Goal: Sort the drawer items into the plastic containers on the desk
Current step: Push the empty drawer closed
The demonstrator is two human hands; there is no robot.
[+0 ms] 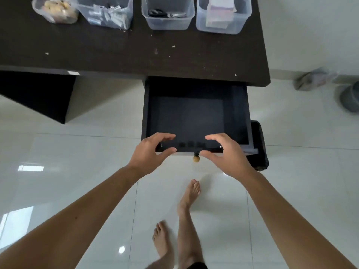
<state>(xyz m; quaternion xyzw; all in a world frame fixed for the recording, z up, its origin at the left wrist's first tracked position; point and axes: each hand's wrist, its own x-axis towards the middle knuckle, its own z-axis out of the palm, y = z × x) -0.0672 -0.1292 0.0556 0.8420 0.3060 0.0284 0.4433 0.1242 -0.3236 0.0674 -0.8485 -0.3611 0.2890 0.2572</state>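
Observation:
The dark drawer [196, 113] stands pulled out from under the desk, and I see nothing lying inside it. Its small round brass knob [196, 159] pokes out at the front. My left hand [151, 152] and my right hand [227, 152] hover at the drawer's front edge, one on each side of the knob, fingers spread and lightly bent, holding nothing. At the back of the dark desk [116, 51] stand several clear plastic containers: one with yellowish bits [56, 10], one with small packets [106, 14], one with scissors [168, 14], one with papers [221, 15].
Small crumbs dot the desk top. A black bin [259, 146] stands right of the drawer on the glossy white tile floor. A grey pot [349, 98] and a bag [312, 80] lie at far right. My bare feet [186, 210] are below the drawer.

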